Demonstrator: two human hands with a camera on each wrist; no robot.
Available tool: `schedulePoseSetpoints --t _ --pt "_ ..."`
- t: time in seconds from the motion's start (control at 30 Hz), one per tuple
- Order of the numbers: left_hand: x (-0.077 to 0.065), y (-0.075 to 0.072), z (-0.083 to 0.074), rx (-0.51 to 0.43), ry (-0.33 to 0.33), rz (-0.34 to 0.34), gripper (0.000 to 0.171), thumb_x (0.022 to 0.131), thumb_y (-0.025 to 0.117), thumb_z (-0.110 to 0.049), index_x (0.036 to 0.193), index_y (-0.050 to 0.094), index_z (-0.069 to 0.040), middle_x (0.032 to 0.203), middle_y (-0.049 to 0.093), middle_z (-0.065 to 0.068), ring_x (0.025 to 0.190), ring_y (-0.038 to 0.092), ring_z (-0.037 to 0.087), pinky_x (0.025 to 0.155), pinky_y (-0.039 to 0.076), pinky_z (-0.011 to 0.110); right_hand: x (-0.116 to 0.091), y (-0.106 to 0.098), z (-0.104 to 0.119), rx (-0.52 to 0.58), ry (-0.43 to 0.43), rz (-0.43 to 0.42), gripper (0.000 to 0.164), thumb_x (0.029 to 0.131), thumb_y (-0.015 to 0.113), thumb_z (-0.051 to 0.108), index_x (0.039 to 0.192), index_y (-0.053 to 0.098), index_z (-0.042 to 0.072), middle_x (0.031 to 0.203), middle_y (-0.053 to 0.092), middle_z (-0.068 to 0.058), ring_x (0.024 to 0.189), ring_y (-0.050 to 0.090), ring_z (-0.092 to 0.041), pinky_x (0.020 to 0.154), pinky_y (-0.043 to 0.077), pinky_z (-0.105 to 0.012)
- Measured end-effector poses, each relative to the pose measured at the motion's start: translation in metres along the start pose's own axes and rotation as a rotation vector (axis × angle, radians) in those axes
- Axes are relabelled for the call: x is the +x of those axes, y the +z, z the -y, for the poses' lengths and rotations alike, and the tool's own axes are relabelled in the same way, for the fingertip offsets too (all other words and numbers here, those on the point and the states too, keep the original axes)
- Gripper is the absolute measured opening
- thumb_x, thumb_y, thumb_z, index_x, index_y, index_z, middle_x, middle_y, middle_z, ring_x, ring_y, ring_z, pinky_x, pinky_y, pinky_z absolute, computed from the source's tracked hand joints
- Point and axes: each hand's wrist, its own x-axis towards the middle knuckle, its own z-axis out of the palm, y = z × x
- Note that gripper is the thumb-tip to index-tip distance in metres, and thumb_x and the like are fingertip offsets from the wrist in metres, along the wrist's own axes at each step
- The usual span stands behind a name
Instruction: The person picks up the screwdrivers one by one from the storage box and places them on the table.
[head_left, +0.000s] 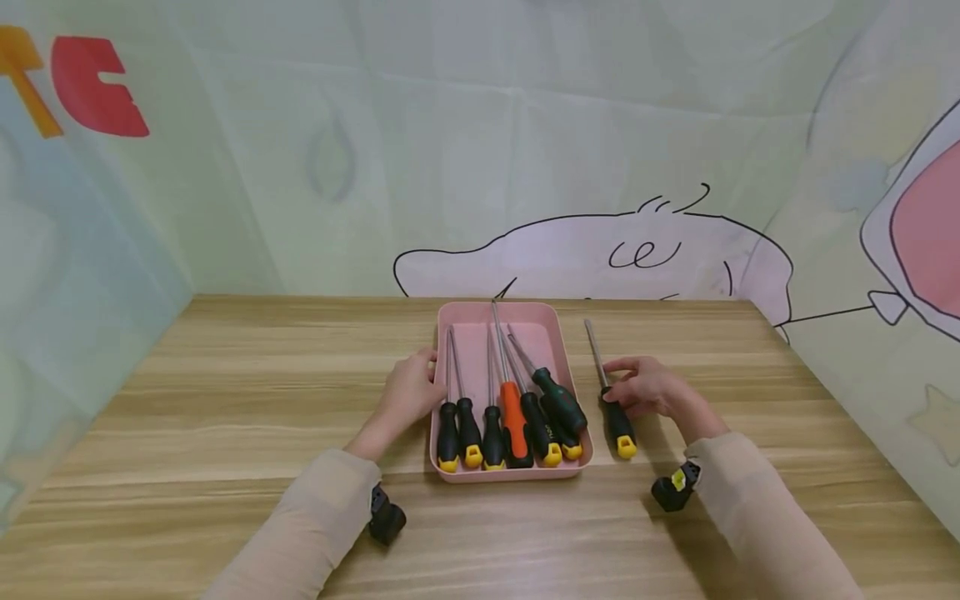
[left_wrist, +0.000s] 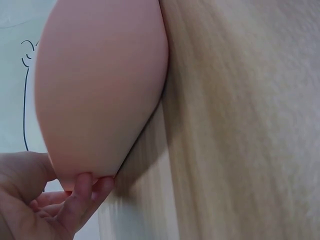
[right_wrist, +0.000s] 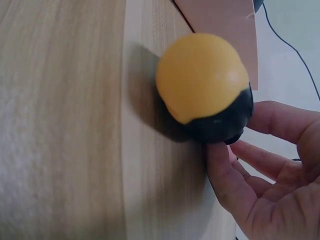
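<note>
A pink tray (head_left: 510,477) holds several screwdrivers, tips toward the wall. Most have black handles with yellow ends; one handle is orange (head_left: 514,417) and one dark green (head_left: 561,402). On the tray's left side, my left hand (head_left: 408,387) grips the wall, thumb at the rim; the left wrist view shows its fingers (left_wrist: 82,192) against the tray's outer face. Right of the tray, my right hand (head_left: 648,387) pinches a black and yellow screwdriver (head_left: 617,429) near the front of its handle. Its yellow butt (right_wrist: 202,75) faces the right wrist camera, partly hiding the handle.
The wood-grain table (head_left: 225,417) extends to both sides of the tray. Behind it hangs a pale printed cloth (head_left: 300,167) with cartoon drawings. A small black wrist camera (head_left: 386,518) sits on each sleeve.
</note>
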Motion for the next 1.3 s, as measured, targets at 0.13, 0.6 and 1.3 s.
schedulePoseSetpoints --t 0.13,0.6,1.3 --pt "0.0 0.0 -0.001 0.008 0.004 -0.003 0.039 0.077 0.061 0.001 0.115 0.055 0.008 0.083 0.065 0.016 0.064 0.056 0.018 0.054 0.046 0.026 -0.001 -0.002 -0.001 -0.005 -0.002 0.004 0.063 0.081 0.065 0.0 0.137 0.036 -0.004 0.1 0.053 -0.012 0.078 0.056 -0.017 0.07 0.053 -0.034" --pt "0.001 0.0 -0.002 0.004 -0.016 0.005 0.039 0.078 0.061 0.001 0.115 0.054 0.007 0.09 0.065 0.018 0.07 0.058 0.02 0.059 0.049 0.028 -0.002 -0.007 -0.002 0.0 0.003 0.005 0.06 0.082 0.064 0.001 0.136 0.038 -0.004 0.098 0.055 -0.01 0.079 0.054 -0.019 0.071 0.053 -0.034" --pt "0.0 0.001 0.001 -0.027 -0.017 0.017 0.041 0.077 0.06 0.003 0.118 0.052 0.008 0.086 0.064 0.016 0.065 0.057 0.017 0.054 0.047 0.026 -0.009 -0.018 0.01 0.025 -0.068 -0.01 0.058 0.087 0.057 0.001 0.139 0.031 -0.007 0.092 0.061 -0.005 0.072 0.056 -0.012 0.069 0.053 -0.031"
